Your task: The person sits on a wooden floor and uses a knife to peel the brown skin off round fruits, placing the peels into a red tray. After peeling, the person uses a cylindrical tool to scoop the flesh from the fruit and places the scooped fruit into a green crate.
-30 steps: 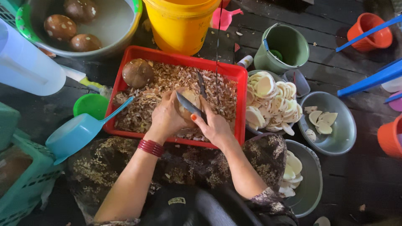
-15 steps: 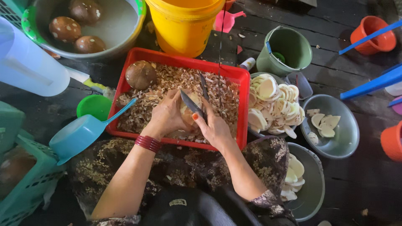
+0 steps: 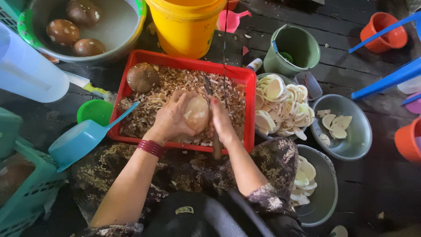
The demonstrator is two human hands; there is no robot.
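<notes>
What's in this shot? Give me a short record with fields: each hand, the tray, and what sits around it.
left hand: cups a pale, peeled coconut
right hand: grips a knife, blade at the coconut
red tray: full of brown shavings, one unpeeled coconut in its far left corner
right of tray: bowl of white slices
beyond tray: yellow bucket, basin with three brown coconuts
left of tray: blue scoop

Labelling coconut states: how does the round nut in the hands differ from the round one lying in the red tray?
The pale round nut in the left hand is mostly pared to a tan surface; the dark brown nut at the tray's corner keeps its skin. The first is gripped above the shavings, the second rests untouched in the red plastic tray. Both are round, similar-sized.
</notes>
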